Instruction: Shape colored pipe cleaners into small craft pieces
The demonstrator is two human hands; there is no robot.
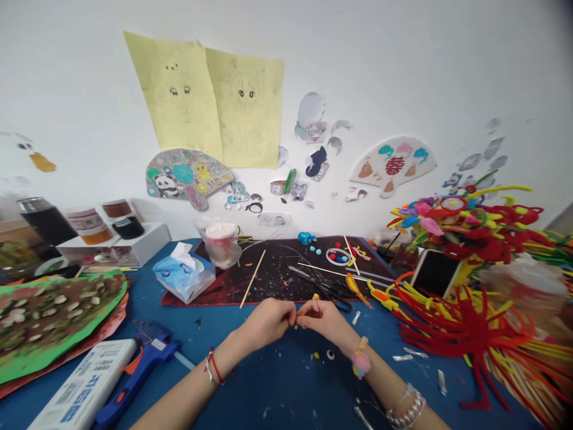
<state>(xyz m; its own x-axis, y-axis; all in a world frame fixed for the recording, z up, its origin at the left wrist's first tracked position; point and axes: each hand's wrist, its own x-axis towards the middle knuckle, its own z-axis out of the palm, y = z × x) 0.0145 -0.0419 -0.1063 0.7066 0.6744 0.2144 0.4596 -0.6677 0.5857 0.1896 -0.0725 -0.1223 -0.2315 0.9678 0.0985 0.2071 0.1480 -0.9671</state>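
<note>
My left hand [271,321] and my right hand [324,321] meet over the blue table [286,382], just in front of the dark cutting mat. The fingers of both hands are pinched together. A small orange piece [304,312] shows between the fingertips of my right hand, with a bit of yellow above it. What my left fingertips hold is hidden. Black-handled scissors [329,289] lie on the dark mat [277,286] beyond my right hand. A googly eye [330,354] rests on the table below my right hand.
On the left are a blue glue gun [138,370], a white box [85,382] and a tissue pack [184,275]. Red and yellow pipe cleaners [470,328] spread over the right side, by a phone [435,273]. A wooden stick [253,279] lies on the mat.
</note>
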